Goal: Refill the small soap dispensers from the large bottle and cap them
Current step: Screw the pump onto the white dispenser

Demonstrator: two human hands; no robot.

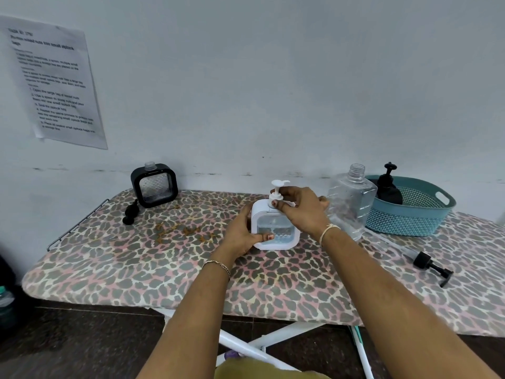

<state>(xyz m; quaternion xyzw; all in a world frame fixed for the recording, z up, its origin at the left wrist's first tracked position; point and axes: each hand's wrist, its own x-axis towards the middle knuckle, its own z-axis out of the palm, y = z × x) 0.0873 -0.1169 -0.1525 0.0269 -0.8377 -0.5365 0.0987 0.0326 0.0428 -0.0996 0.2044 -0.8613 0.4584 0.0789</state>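
- White dispenser: upright mid-surface, just beside the large bottle.
- Our left hand grips its side; our right hand pinches its pump.
- Black dispenser: open-necked, far left.

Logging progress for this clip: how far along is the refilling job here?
Looks done: one capped black bottle sits in the basket. In hand: left hand steadies the part-filled white dispenser while right hand grips its pump collar. Left: the black square dispenser stands uncapped, its pump lying beside it.
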